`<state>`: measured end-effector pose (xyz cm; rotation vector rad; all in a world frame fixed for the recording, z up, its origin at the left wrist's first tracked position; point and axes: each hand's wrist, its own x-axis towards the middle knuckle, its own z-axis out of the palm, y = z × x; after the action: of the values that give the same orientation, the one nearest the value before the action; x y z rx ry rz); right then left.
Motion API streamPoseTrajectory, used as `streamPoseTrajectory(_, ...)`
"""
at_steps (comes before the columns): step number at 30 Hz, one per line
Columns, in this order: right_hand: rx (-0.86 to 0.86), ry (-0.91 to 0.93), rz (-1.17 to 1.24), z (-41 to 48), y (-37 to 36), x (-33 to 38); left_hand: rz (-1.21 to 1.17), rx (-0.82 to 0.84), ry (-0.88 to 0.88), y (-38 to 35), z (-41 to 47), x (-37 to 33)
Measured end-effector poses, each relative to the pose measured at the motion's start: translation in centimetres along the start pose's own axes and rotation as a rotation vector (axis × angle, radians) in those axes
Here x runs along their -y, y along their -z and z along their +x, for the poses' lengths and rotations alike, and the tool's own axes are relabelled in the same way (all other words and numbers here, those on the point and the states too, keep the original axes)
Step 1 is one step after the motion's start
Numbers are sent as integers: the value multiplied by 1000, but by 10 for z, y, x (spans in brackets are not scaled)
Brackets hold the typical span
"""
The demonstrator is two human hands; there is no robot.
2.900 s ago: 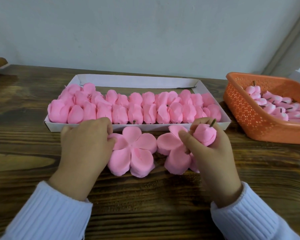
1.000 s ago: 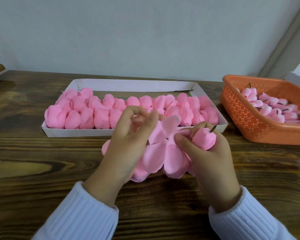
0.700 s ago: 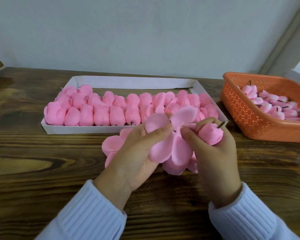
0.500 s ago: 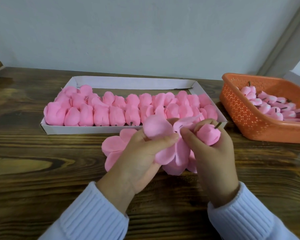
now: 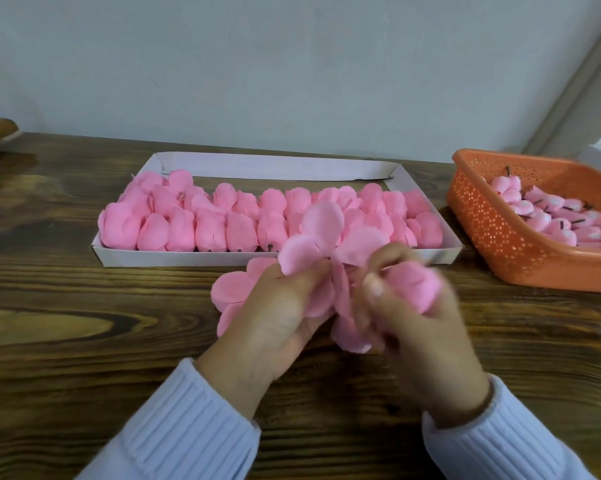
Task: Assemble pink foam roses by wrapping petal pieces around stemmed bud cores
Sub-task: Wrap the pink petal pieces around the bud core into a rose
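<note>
Pinching a lifted petal piece (image 5: 321, 230) with the left hand (image 5: 278, 317), gripping a motion-blurred bud core (image 5: 413, 285) in the right hand (image 5: 420, 341), close together above the wooden table (image 5: 84, 341). Half hidden behind the left hand, a second petal piece (image 5: 231, 289) flat on the wood. Beyond, a white tray (image 5: 188, 258) of pink roses (image 5: 205, 230), and at right an orange basket (image 5: 493, 237) of cores (image 5: 552, 216).

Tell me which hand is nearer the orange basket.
Right. The right hand, holding a bud, sits left of the orange basket and apart from it. The left hand, gripping the petal piece, is farther left, beyond the right hand.
</note>
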<state>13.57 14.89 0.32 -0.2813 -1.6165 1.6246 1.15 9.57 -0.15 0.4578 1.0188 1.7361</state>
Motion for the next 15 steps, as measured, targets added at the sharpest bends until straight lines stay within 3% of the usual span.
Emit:
streamPoseTrajectory(3, 271, -296, 145, -1, -2, -6, 120, -80, -27, 0, 2, 3)
streamPoseTrajectory(6, 438, -389, 217, 0, 4, -1, 358, -112, -183, -2, 0, 3)
streamPoseTrajectory(9, 639, -454, 450, -2, 3, 4, 536, -69, -393, -2, -4, 1)
streamPoseTrajectory(15, 575, -664, 444, 3, 9, 1, 531, -62, -290, -5, -8, 1)
